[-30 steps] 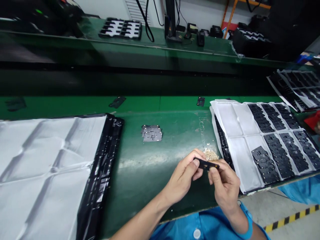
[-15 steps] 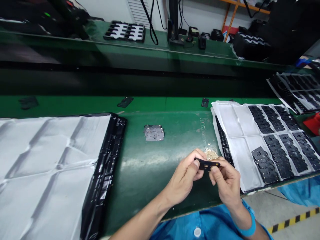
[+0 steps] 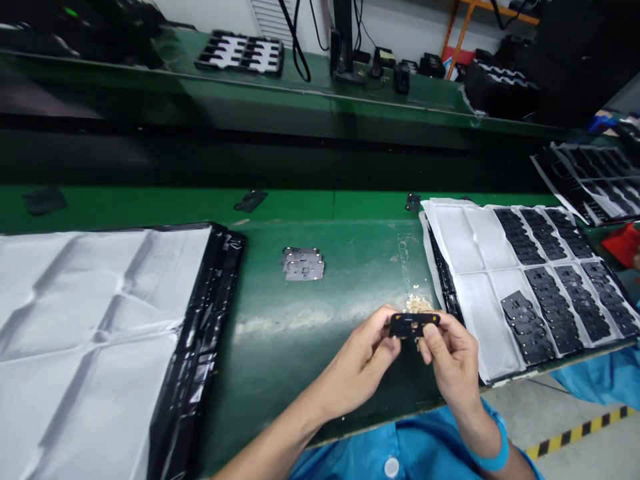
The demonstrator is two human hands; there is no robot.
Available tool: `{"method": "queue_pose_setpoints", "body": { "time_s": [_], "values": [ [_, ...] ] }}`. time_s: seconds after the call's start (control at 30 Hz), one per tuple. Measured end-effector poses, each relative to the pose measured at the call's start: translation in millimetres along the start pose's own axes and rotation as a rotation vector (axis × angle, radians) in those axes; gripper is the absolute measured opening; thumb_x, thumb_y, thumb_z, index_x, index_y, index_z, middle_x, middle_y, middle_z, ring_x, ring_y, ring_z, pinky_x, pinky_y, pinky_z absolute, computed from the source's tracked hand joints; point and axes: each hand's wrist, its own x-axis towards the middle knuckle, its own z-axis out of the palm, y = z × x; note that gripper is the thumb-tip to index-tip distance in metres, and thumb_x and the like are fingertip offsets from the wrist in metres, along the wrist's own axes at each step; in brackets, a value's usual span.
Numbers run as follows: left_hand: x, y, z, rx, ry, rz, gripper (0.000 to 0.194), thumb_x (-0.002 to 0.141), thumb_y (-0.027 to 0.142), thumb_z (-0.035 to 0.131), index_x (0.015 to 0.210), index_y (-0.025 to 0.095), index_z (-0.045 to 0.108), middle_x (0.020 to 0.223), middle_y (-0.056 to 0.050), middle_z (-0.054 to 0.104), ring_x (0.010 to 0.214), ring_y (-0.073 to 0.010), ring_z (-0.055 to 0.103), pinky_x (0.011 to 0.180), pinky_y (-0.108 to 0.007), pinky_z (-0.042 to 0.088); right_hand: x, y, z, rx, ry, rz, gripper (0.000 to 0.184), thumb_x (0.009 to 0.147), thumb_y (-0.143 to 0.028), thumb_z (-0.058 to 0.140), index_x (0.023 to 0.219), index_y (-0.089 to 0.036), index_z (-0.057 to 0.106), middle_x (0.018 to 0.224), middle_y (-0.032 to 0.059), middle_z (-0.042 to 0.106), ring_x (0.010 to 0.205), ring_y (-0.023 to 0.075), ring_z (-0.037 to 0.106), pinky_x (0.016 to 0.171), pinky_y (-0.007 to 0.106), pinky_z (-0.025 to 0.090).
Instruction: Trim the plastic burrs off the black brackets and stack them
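Pinching flat black plastic-looking plate [image 3: 406, 327] | left hand [image 3: 350, 380], right hand [image 3: 453, 363] gripping opposite ends (presumably for steadiness) | pale crumb-like pile [image 3: 418, 303] just beyond

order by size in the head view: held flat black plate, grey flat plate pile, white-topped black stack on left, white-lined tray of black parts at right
1. White-topped black stack
2. White-lined tray
Unsure: grey plate pile and held black plate look similar; the latter is partly covered.
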Motion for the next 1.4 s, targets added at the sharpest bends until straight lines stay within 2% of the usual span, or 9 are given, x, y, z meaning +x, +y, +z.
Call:
{"method": "queue_pose_setpoints", "body": {
  "time_s": [0.13,0.27,0.33,0.47,0.63,0.8,0.97,1.17,1.4],
  "values": [
    [1,-7,-7.7,0.307,0.101,0.006,0.017,0.103,0.020,0.044,0.095,0.021,0.059,0.087,-0.002,0.062,0.078,-0.0173,0.057,0.077,-0.031,0.045,5,-3,1,-0.047,0.073,0.001,0.020,0.102,-0.038,0.069,0.103,-0.019,0.074,0.063,-0.0045,0.055,0.050,0.0088,0.052,0.049,0.020,0.043],
    [5,1,-7.2,0.124,0.116,0.010,0.019,0.103,0.027,0.053,0.116,0.020,0.066,0.108,-0.006,0.067,0.090,-0.0186,0.063,0.083,-0.031,0.050,9,-8,6,-0.094,0.041,-0.002,0.024,0.101,-0.039,0.068,0.109,-0.017,0.075,0.066,-0.0027,0.060,0.051,0.0106,0.055,0.051,0.022,0.048],
    [7,6,-4.4,-0.005,0.132,-0.024,0.024,0.103,0.028,0.054,0.119,0.018,0.068,0.098,-0.005,0.067,0.082,-0.0167,0.063,0.077,-0.028,0.051,8,-8,7,-0.107,0.020,0.000,0.026,0.102,-0.039,0.066,0.113,-0.017,0.074,0.066,-0.0018,0.062,0.051,0.0112,0.056,0.051,0.023,0.049],
    [11,8,1.4,-0.120,0.193,-0.075,0.025,0.103,0.028,0.052,0.110,0.015,0.071,0.073,0.002,0.059,0.061,-0.0117,0.055,0.061,-0.024,0.046,5,-7,7,-0.134,-0.004,-0.005,0.026,0.103,-0.037,0.064,0.114,-0.017,0.074,0.070,0.0001,0.065,0.051,0.0111,0.056,0.049,0.023,0.048],
    [10,4,3.7,-0.142,0.276,-0.042,0.025,0.103,0.034,0.056,0.101,0.016,0.072,0.068,0.004,0.055,0.052,-0.0085,0.049,0.053,-0.022,0.040,4,-10,9,-0.152,-0.073,-0.052,0.020,0.105,-0.032,0.061,0.109,-0.019,0.076,0.073,-0.0003,0.063,0.051,0.0106,0.056,0.050,0.024,0.047],
    [3,1,2.7,-0.163,0.268,-0.031,0.033,0.106,0.043,0.054,0.104,0.015,0.072,0.071,0.003,0.057,0.051,-0.0083,0.050,0.051,-0.021,0.040,3,-9,11,-0.129,-0.071,-0.030,0.019,0.104,-0.032,0.063,0.106,-0.019,0.076,0.070,-0.0013,0.062,0.050,0.0098,0.054,0.048,0.022,0.045],
    [-4,-4,1.5,-0.199,0.225,-0.062,0.033,0.106,0.040,0.054,0.115,0.013,0.071,0.070,0.003,0.056,0.051,-0.0088,0.049,0.051,-0.021,0.042,1,-7,13,-0.129,-0.077,0.007,0.021,0.105,-0.033,0.063,0.111,-0.017,0.075,0.064,-0.0023,0.061,0.050,0.0104,0.055,0.048,0.022,0.045],
    [-2,-2,2.0,-0.179,0.292,-0.059,0.031,0.105,0.038,0.054,0.104,0.014,0.072,0.071,0.002,0.058,0.050,-0.0082,0.050,0.048,-0.021,0.038,0,-8,15,-0.160,-0.090,-0.027,0.022,0.105,-0.033,0.063,0.111,-0.017,0.076,0.065,-0.0024,0.060,0.049,0.0113,0.056,0.048,0.023,0.047],
    [-5,-2,0.3,-0.213,0.322,-0.126,0.035,0.103,0.041,0.056,0.098,0.015,0.077,0.059,0.004,0.054,0.046,-0.0087,0.042,0.048,-0.022,0.033,-2,-9,14,-0.162,-0.159,-0.092,0.022,0.107,-0.029,0.059,0.120,-0.021,0.076,0.089,0.0036,0.066,0.056,0.0108,0.058,0.051,0.025,0.050]
  ]
}}
